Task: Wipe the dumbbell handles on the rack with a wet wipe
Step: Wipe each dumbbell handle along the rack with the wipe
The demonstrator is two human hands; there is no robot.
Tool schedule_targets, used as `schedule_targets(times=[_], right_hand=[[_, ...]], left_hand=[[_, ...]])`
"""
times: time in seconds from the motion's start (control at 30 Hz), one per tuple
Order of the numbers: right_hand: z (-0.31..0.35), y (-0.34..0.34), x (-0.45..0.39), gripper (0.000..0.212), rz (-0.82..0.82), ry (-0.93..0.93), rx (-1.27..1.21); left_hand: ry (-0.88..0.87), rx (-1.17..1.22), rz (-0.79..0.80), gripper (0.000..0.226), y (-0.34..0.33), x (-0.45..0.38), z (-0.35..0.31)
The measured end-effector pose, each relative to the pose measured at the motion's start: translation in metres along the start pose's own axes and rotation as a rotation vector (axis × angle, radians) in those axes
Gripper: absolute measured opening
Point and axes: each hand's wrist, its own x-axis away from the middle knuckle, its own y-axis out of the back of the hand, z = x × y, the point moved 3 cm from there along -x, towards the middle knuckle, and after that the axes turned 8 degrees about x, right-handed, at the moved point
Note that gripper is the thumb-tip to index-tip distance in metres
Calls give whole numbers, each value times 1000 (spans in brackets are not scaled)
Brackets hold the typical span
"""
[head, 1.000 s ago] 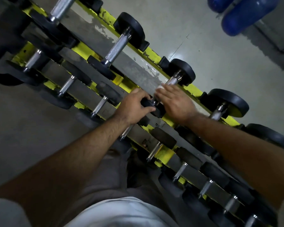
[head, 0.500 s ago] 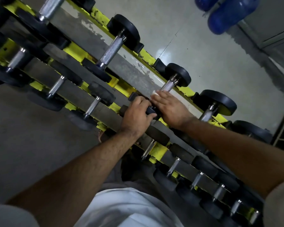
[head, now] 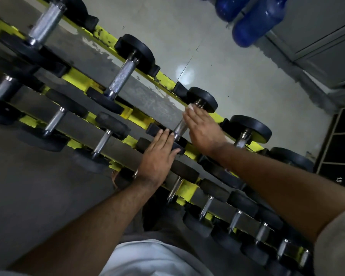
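While hands flank it — dumbbell handle (head: 180, 127) knurled, silver, bare.

A single head-worn view looks steeply down and forward from above the person's chest, tilted so that the rack (head: 147, 114) runs from 10 o'clock to 4 o'clock. It sits close: both forearms enter from the bottom edge, and the left hand (head: 157, 156) and right hand (head: 203, 128) lie near centre. The floor (head: 217, 62) fills the 12 to 2 o'clock part. No second view shares the scene.
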Motion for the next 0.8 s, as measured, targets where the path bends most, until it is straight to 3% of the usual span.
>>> schedule_targets(times=[0.1,0.23,0.37,0.53,0.67,0.8], right_hand=[[7,-2,2,57,18,143,13],[-11,8,-7,59,15,-37,8],[15,-1,1,57,47,148,-2],[-1,5,-6,58,-14,-77,-27],[9,-4,1,56,-52,165,46],[-2,7,-6,63,-5,-20,153]], left_hand=[[-65,-95,-21,52,0,0,1],[-104,-158,-28,53,-4,-1,6],[-154,-135,0,56,-6,-3,12],[-206,-76,-16,53,-10,-5,20],[-213,-73,-32,52,-14,-3,20],[-220,-87,-39,52,-15,-3,23]])
